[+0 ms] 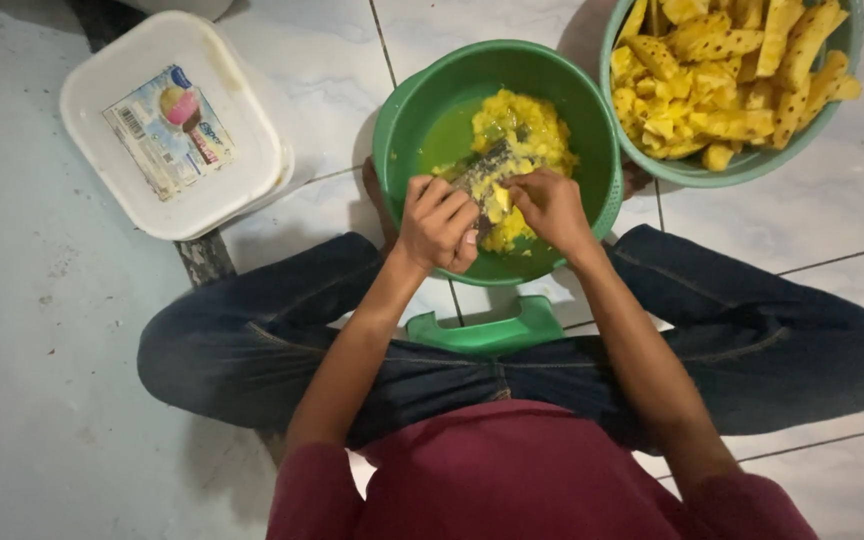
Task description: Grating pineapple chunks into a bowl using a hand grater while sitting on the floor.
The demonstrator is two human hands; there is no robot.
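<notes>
I look down at a green plastic basin (407, 110) on the tiled floor between my knees, holding grated yellow pineapple pulp (527, 130). My left hand (437, 222) grips a small metal grater (485, 168) that leans into the basin. My right hand (550, 205) presses a yellow pineapple piece (500, 200) against the grater's face. Both hands sit over the near rim of the basin.
A second green bowl (752, 165) at the upper right is full of pineapple spears (727, 70). A white lidded tub (172, 125) with a picture label stands at the upper left. I sit on a low green stool (487, 330), legs in dark jeans (752, 330) spread wide.
</notes>
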